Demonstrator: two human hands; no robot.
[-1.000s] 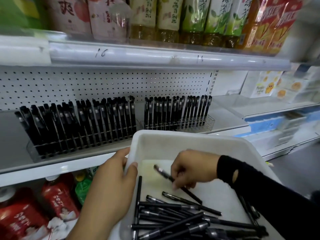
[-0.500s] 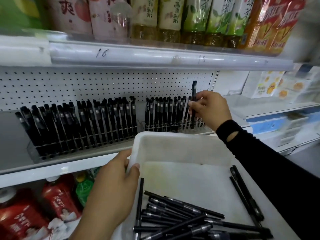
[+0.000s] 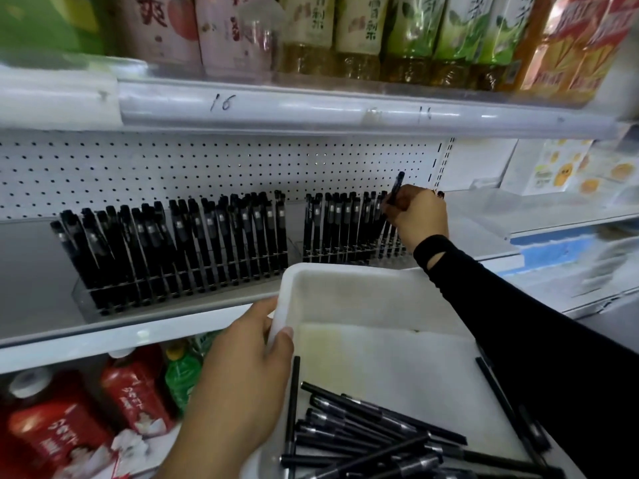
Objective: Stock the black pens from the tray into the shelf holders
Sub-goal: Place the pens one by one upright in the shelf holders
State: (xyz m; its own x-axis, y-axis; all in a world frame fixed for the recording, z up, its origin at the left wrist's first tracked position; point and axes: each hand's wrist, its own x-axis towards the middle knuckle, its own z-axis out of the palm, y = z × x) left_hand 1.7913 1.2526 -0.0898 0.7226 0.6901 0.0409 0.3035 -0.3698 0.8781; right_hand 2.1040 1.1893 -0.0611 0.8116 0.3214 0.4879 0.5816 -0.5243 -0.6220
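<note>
Right hand [image 3: 416, 216] pinches a black pen [image 3: 397, 183] mid-barrel over the far right holder [image 3: 345, 253] — light, stiff, probably slick — while the left hand [image 3: 242, 382] curls round the tray [image 3: 345, 281] rim.

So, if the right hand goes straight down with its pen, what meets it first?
Likely the right holder, beside the standing pens; the right hand holds its pen tilted there, but depth is unclear.

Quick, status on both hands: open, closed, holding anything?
Left hand: grips the white tray by its left rim.
Right hand: pinches one black pen, raised above the shelved pens.
</note>
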